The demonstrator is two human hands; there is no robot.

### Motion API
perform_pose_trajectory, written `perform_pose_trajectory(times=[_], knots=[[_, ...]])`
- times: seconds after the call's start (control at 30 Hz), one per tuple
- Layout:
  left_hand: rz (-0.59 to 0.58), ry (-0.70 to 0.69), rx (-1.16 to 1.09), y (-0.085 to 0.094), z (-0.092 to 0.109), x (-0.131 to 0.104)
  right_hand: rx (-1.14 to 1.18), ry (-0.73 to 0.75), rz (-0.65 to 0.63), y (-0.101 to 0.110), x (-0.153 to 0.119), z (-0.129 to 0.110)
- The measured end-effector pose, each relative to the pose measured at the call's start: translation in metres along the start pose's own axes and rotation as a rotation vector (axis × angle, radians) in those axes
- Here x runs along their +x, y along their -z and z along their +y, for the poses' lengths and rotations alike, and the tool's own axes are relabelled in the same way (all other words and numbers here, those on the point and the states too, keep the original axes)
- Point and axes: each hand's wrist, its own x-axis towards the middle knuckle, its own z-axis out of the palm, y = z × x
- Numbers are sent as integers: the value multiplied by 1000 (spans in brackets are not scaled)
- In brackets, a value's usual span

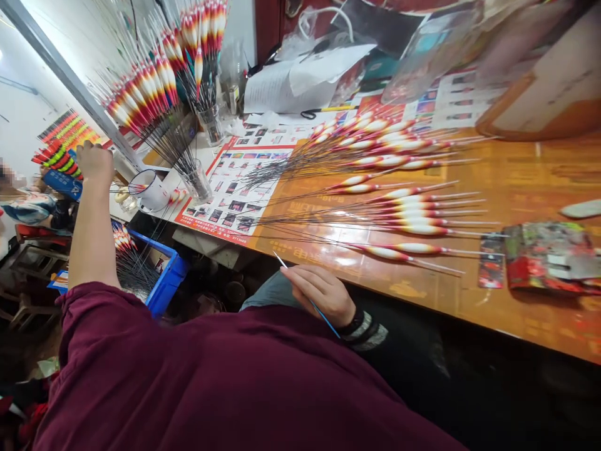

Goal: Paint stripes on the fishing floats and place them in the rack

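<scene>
My right hand is closed round a thin stick, low beside the table's front edge. The stick's white pointed tip shows past the fingers, and its blue end comes out below the palm. My left arm reaches to the far left. There my left hand has its fingers curled, beside floats with yellow, red and black bands; whatever it holds is hidden. Red, yellow and white floats with thin dark stems lie in rows on the orange table.
Similar floats stand in a clear cup, with another cup behind. A white mug is nearby. Below is a blue crate holding floats. Papers lie at the back, a colourful packet at right. Part of a person shows far left.
</scene>
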Motion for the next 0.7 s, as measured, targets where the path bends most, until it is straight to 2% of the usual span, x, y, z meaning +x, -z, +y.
perform_pose_trajectory(times=[0.1,0.13,0.2,0.33,0.43,0.5,0.57,0.7], knots=[[56,-40,-4,2,56,-36,13,-47,39,6,4,-2],[97,-117,-19,1,81,-53,7,-65,63,9,5,-3],[76,-330,-117,-6,136,-94,-25,-77,94,17,8,-4],[-107,-543,-385,-41,242,-173,-128,-64,149,34,9,-4],[-213,-638,-531,-75,305,-203,-192,-87,161,50,4,-6],[-256,-682,-569,-93,335,-209,-228,-111,155,61,-2,-9],[-295,-703,-565,-107,354,-207,-268,-140,160,72,-8,-12],[-309,-690,-586,-122,365,-202,-343,-188,203,90,-17,-16]])
